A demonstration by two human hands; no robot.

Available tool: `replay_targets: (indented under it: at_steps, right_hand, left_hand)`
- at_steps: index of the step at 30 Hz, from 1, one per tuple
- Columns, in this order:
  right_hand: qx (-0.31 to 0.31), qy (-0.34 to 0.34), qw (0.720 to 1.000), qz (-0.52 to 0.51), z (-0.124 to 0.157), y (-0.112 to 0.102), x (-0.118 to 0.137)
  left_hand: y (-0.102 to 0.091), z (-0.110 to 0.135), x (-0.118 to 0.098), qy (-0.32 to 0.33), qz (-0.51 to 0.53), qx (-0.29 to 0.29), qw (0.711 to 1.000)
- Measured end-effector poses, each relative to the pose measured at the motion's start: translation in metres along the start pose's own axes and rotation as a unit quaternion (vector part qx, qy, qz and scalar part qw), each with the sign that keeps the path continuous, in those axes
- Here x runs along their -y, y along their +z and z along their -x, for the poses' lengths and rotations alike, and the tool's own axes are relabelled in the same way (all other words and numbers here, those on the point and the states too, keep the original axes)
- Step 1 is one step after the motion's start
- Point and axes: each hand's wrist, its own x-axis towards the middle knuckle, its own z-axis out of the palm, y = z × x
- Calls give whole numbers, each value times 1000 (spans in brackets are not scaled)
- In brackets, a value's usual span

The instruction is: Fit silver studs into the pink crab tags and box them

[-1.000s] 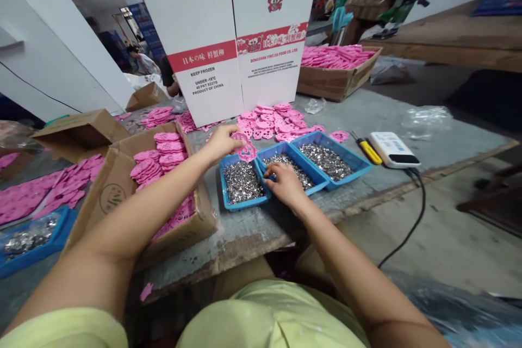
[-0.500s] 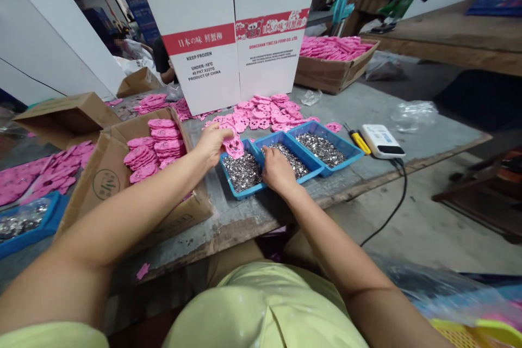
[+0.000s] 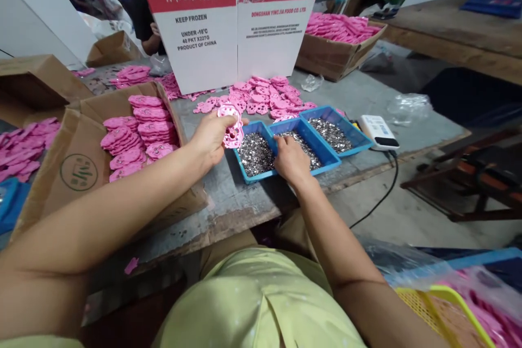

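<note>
My left hand (image 3: 212, 133) is closed on a pink flat cut-out piece (image 3: 231, 126), held just left of the blue trays. My right hand (image 3: 290, 159) rests knuckles up in the middle blue tray (image 3: 326, 160), fingers curled into small silver metal bits (image 3: 256, 152); what they pinch is hidden. Three blue trays sit side by side, all filled with these metal bits. A loose heap of pink pieces (image 3: 265, 99) lies behind the trays.
A cardboard box (image 3: 81, 168) with stacked pink pieces stands at left. A tall white printed carton (image 3: 228, 22) rises behind. Another box of pink pieces (image 3: 338, 43), a white device (image 3: 377, 130) with black cable and a yellow basket (image 3: 444, 310) are at right. Another person is at far back left.
My left hand drew the pink piece slightly left and closer. My right hand stayed in the metal bits. The camera tipped down, showing a yellow basket at lower right.
</note>
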Motion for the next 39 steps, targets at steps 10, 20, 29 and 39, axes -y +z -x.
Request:
replay_targets:
  at_steps: [10, 20, 29, 39]
  right_hand:
    - [56, -207, 975, 57, -21, -6, 20]
    - [105, -173, 979, -8, -34, 1, 30]
    - [6, -15, 900, -436, -41, -7, 14]
    - [40, -9, 691, -722, -24, -13, 10]
  left_hand:
    - [16, 31, -9, -91, 11, -7, 996]
    - [9, 22, 1, -112, -17, 52, 992]
    - [5, 17, 3, -109, -23, 106, 988]
    - [0, 16, 7, -63, -65, 107, 990]
